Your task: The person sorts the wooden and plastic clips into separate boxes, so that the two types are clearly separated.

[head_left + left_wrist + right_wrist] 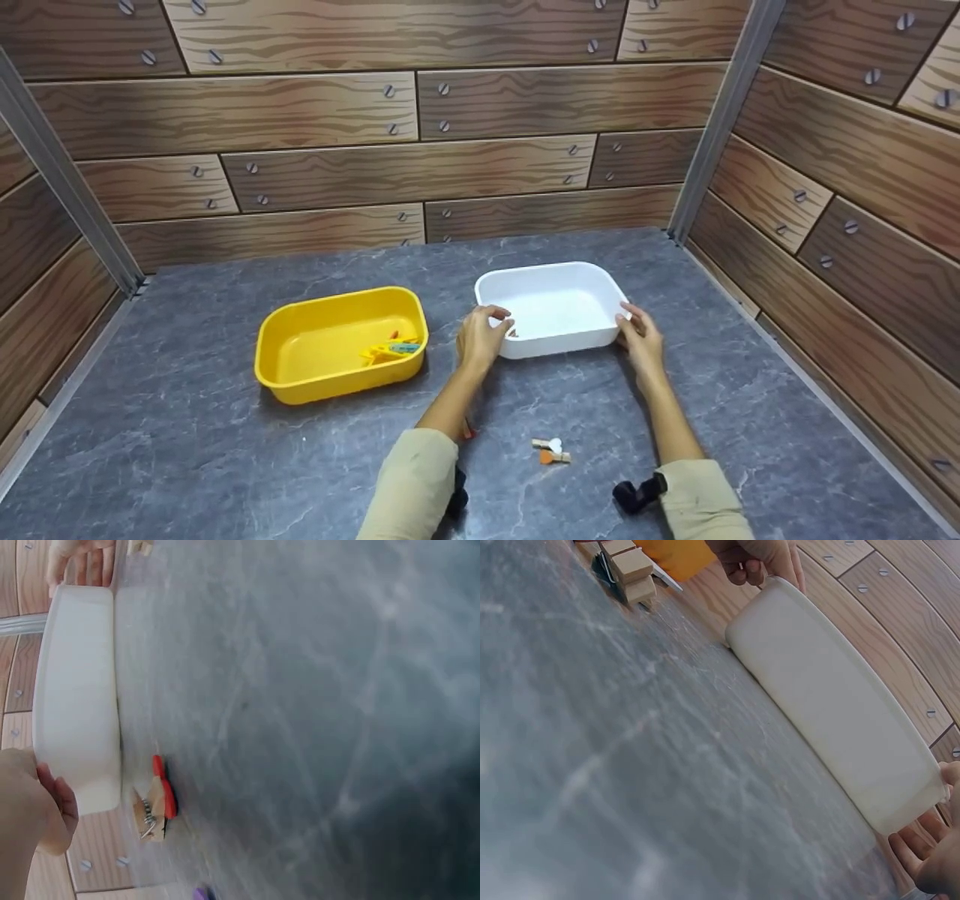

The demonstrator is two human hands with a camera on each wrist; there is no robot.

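Note:
A white plastic bin stands on the grey marbled tabletop, its long side facing me. At its left front corner my left hand grips the rim, thumb and fingers bent over the edge. The right end is held by my right hand, with the thumb at the rim and fingers against the outside wall. A small brownish bit shows inside the bin beside the left fingers, too small to identify. Clothespins with a white heart and an orange heart lie between my forearms.
Left of the white bin is a yellow bin with several coloured clothespins in its right end. A red clothespin lies near my left forearm, with a purple piece close by. Wood-patterned walls enclose the back and sides.

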